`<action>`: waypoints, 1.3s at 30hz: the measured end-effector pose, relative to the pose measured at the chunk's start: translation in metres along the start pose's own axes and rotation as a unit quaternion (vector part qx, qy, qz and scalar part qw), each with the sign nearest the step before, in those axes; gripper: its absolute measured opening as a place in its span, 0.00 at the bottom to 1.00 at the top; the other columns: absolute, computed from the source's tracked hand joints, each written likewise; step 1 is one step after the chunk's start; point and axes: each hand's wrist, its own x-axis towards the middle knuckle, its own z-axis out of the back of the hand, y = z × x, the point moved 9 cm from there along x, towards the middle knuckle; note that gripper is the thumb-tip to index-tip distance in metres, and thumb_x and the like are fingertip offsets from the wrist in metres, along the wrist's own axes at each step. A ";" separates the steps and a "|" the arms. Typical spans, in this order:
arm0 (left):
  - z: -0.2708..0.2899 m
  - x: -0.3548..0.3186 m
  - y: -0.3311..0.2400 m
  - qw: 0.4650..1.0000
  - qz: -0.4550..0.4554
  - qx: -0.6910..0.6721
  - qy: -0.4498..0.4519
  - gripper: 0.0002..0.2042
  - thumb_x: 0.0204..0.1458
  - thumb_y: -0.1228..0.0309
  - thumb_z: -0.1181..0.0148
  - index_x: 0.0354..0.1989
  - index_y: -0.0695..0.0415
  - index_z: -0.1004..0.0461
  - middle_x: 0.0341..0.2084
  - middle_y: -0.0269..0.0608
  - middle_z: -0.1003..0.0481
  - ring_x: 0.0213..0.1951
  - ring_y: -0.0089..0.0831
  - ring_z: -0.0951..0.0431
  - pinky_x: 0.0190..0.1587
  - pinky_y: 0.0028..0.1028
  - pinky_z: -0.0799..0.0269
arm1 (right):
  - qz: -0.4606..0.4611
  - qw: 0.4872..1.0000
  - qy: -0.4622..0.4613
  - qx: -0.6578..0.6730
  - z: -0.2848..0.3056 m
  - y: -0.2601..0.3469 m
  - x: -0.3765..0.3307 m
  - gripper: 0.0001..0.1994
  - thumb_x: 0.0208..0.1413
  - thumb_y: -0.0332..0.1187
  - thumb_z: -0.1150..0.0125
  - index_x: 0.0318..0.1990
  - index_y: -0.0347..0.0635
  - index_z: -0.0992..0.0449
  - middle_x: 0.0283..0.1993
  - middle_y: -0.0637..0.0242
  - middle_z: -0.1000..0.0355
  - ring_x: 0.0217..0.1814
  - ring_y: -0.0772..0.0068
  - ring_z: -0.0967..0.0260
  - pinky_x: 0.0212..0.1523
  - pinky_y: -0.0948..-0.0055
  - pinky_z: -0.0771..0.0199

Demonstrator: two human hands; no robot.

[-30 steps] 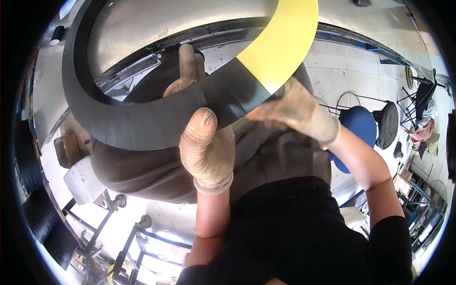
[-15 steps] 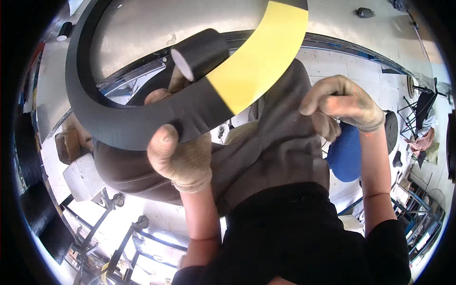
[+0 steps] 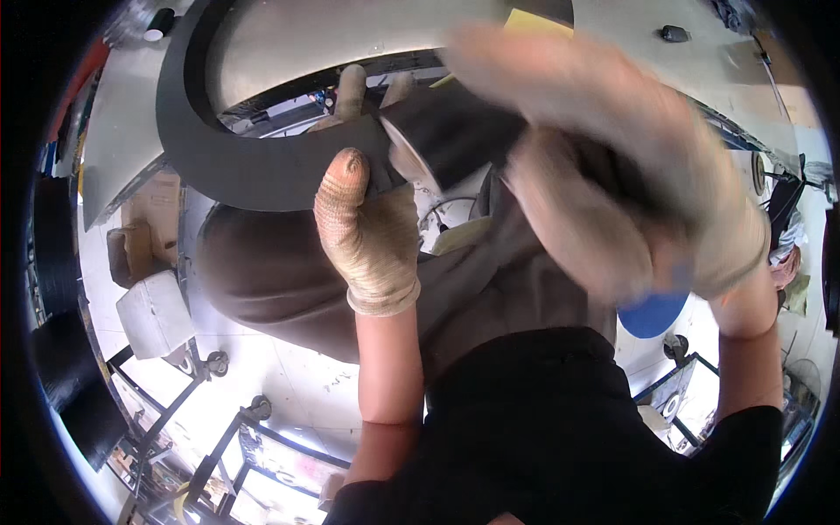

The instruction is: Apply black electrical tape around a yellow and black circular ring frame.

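My left hand (image 3: 372, 227), in a beige knit glove with a worn thumb, is closed on a large flat black ring (image 3: 254, 171). Its thumb lies on the front face; fingertips show past the inner edge. In front of the ring's right part is a black roll (image 3: 468, 140) with a pale hollow end. Only a small piece of the ring's yellow section (image 3: 538, 22) shows at the top. My gloved right hand (image 3: 630, 175) is smeared by motion, close to the roll's right end. Whether it touches the roll is hidden.
A grey metal table (image 3: 324, 31) spans the far side, with a small dark object (image 3: 674, 34) and a small black roll (image 3: 158, 24) on it. A cardboard box (image 3: 131, 252) and a white block (image 3: 156, 315) stand at left. Wheeled frames (image 3: 214, 446) stand behind; a blue round seat (image 3: 652, 315) is right.
My right hand has swung up and left, across the ring's right side. The black roll has moved right and now covers most of the yellow section. My left hand has shifted slightly up and right.
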 end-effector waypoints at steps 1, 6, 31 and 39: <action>0.002 0.001 0.003 1.000 0.009 -0.012 0.001 0.28 0.53 0.65 0.31 0.62 0.59 0.30 0.71 0.52 0.40 0.71 0.55 0.40 0.74 0.52 0.48 | -0.235 0.949 0.014 0.208 -0.020 -0.027 -0.024 0.19 0.66 0.41 0.39 0.51 0.32 0.25 0.23 0.67 0.25 0.15 0.84 0.34 0.12 0.85 0.39; 0.006 0.003 0.001 0.999 -0.020 0.049 0.009 0.28 0.50 0.62 0.28 0.58 0.56 0.29 0.72 0.54 0.42 0.73 0.55 0.45 0.75 0.52 0.52 | -0.351 0.905 -0.045 0.238 -0.054 -0.134 -0.063 0.17 0.61 0.49 0.32 0.44 0.43 0.18 0.38 0.67 0.20 0.36 0.78 0.21 0.34 0.79 0.20; -0.032 -0.027 0.032 0.992 -0.001 0.120 -0.031 0.39 0.55 0.57 0.33 0.72 0.63 0.41 0.67 0.47 0.35 0.69 0.40 0.36 0.73 0.39 0.46 | -0.177 0.822 -0.236 0.487 0.025 -0.131 -0.064 0.23 0.69 0.47 0.45 0.54 0.32 0.24 0.51 0.58 0.21 0.55 0.67 0.22 0.60 0.64 0.23; -0.023 -0.039 0.059 0.995 0.091 0.031 -0.038 0.34 0.49 0.67 0.25 0.63 0.58 0.37 0.55 0.41 0.29 0.60 0.35 0.29 0.67 0.37 0.36 | -0.396 0.851 -0.187 0.291 0.037 -0.111 -0.123 0.31 0.65 0.57 0.43 0.53 0.32 0.22 0.39 0.56 0.18 0.36 0.65 0.18 0.33 0.74 0.19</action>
